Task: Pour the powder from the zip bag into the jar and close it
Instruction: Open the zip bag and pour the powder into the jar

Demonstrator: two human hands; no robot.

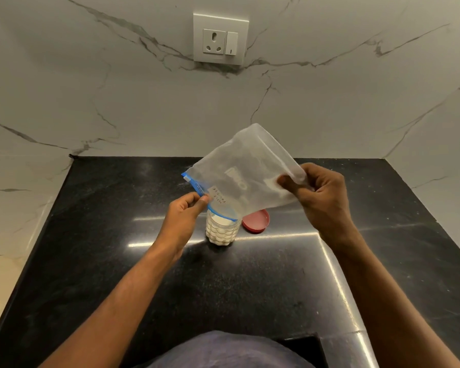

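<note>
A clear zip bag with a blue zip strip is tilted, its open mouth down over the jar. My left hand pinches the blue zip edge just left of the jar mouth. My right hand grips the bag's raised bottom corner. The bag looks almost empty, with a faint white film inside. The small clear jar stands upright on the black counter, filled with white powder nearly to the top. Its red lid lies flat on the counter just right of the jar, partly behind the bag.
The black stone counter is bounded by marble walls at the back and on both sides. A wall socket with a switch sits high on the back wall. My purple-clad torso is at the counter's front edge.
</note>
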